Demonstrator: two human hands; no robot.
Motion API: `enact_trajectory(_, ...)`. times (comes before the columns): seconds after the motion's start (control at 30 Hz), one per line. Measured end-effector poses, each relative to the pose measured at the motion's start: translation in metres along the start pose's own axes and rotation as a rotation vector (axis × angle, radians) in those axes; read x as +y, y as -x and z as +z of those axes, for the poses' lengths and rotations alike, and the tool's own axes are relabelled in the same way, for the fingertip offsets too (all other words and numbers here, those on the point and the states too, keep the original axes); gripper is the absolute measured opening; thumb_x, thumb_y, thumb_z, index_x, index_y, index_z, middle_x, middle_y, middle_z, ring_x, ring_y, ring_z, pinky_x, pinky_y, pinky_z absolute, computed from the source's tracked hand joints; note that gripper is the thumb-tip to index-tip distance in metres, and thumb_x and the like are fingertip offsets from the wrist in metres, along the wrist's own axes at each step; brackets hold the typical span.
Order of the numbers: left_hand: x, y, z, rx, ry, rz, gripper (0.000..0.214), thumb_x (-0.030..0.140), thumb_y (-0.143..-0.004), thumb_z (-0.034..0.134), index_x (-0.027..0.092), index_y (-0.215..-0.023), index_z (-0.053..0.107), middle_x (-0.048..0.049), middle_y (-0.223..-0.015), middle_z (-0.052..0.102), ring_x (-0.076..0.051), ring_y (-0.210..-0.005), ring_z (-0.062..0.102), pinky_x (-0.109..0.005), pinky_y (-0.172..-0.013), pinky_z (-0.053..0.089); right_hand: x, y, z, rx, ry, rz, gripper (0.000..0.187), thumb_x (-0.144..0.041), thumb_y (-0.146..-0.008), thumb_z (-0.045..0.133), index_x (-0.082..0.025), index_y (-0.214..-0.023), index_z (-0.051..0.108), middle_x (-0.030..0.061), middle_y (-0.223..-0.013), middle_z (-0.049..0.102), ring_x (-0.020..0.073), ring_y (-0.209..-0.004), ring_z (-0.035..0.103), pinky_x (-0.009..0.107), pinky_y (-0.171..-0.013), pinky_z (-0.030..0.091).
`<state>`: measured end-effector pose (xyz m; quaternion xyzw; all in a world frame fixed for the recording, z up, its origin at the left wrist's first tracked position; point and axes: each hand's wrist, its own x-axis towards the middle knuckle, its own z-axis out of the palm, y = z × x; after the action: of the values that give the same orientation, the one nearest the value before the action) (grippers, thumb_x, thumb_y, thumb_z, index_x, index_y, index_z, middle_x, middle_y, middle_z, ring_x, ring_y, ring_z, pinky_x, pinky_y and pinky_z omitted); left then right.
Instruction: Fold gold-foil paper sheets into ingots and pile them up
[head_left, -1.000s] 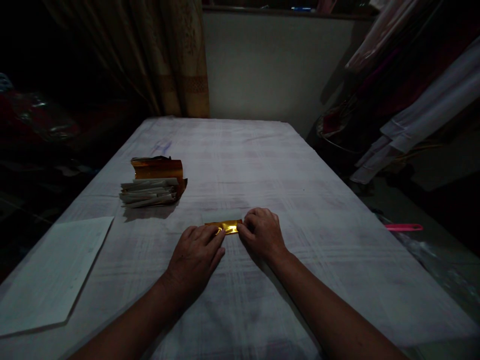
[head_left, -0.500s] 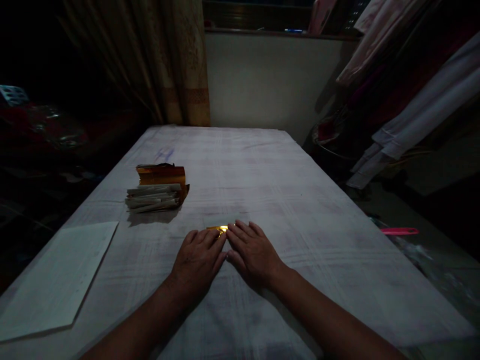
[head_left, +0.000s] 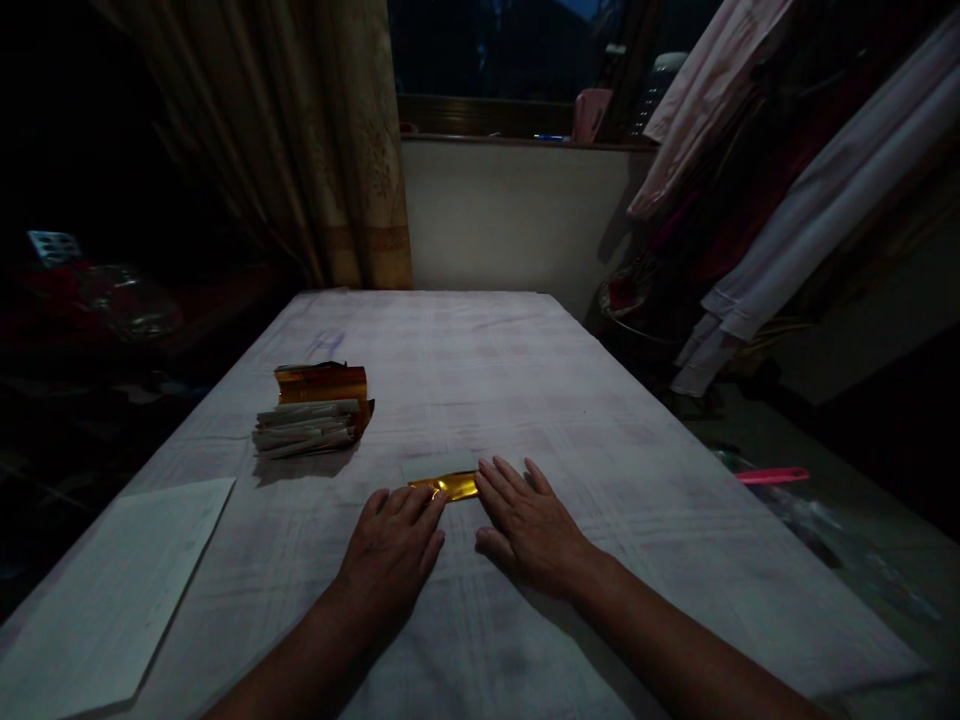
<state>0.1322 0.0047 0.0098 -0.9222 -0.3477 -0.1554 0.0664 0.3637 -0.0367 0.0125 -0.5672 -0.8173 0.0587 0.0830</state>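
A shiny strip of gold foil paper lies flat on the cloth-covered table, with a pale edge showing along its far side. My left hand lies palm down over its left part, fingers stretched out and close together. On the right end rest the fingertips of my right hand, which is flat with its thumb apart. Between the two hands the gold surface shows; the parts beneath the fingers are hidden. Further back on the left sits a stack of folded gold and grey paper.
A white sheet covers the table's left front corner. Beyond the pale checked tablecloth are a curtain and a windowsill with a pink cup. Clothes hang at the right, near a pink handle.
My right hand has slid right, away from my left hand, so more of the gold strip shows between them. The camera view has tilted up slightly.
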Motion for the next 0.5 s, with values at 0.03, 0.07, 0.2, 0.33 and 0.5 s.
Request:
enact_trajectory(0.03, 0.000, 0.000, 0.000, 0.000, -0.002, 0.003, 0.034, 0.021, -0.098, 0.049, 0.020, -0.130, 0.062, -0.0091, -0.125, 0.069, -0.027, -0.110, 0.062, -0.045, -0.094, 0.043, -0.004, -0.001, 0.001, 0.021, 0.002, -0.004, 0.065, -0.049, -0.102, 0.049, -0.015, -0.156, 0.037, 0.0153, -0.162, 0.032, 0.0331, -0.151, 0.028, 0.063, -0.122, 0.019)
enact_trajectory(0.07, 0.000, -0.001, 0.000, -0.003, -0.002, 0.005, 0.035, 0.020, -0.098, 0.049, 0.019, -0.130, 0.062, -0.0093, -0.124, 0.069, -0.027, -0.110, 0.062, -0.045, -0.093, 0.043, -0.009, -0.003, 0.002, 0.036, -0.001, -0.015, 0.065, -0.049, -0.102, 0.049, -0.015, -0.157, 0.036, 0.0151, -0.162, 0.032, 0.0330, -0.151, 0.028, 0.063, -0.122, 0.018)
enact_trajectory(0.2, 0.001, -0.002, -0.003, -0.006, 0.007, 0.002, 0.035, 0.020, -0.098, 0.048, 0.021, -0.130, 0.062, -0.0091, -0.125, 0.069, -0.026, -0.112, 0.062, -0.043, -0.094, 0.044, -0.023, -0.008, 0.006, -0.018, -0.065, -0.070, 0.064, -0.049, -0.102, 0.049, -0.019, -0.157, 0.036, 0.0128, -0.160, 0.038, 0.0322, -0.150, 0.031, 0.064, -0.122, 0.020)
enact_trajectory(0.33, 0.001, 0.000, -0.004, -0.023, 0.007, -0.003, 0.034, 0.022, -0.099, 0.049, 0.020, -0.131, 0.062, -0.0091, -0.128, 0.069, -0.026, -0.114, 0.063, -0.045, -0.096, 0.043, -0.023, -0.006, 0.004, -0.071, -0.116, -0.026, 0.061, -0.049, -0.102, 0.047, -0.019, -0.155, 0.038, 0.0107, -0.161, 0.037, 0.0307, -0.151, 0.029, 0.065, -0.122, 0.015)
enact_trajectory(0.5, -0.011, 0.017, -0.002, 0.032, -0.041, 0.020, 0.036, 0.028, -0.104, 0.042, 0.020, -0.133, 0.062, -0.0096, -0.131, 0.069, -0.027, -0.118, 0.063, -0.048, -0.103, 0.039, -0.017, 0.001, 0.002, -0.070, -0.117, 0.065, 0.061, -0.051, -0.102, 0.046, -0.019, -0.154, 0.041, 0.0121, -0.161, 0.035, 0.0317, -0.151, 0.029, 0.065, -0.122, 0.016)
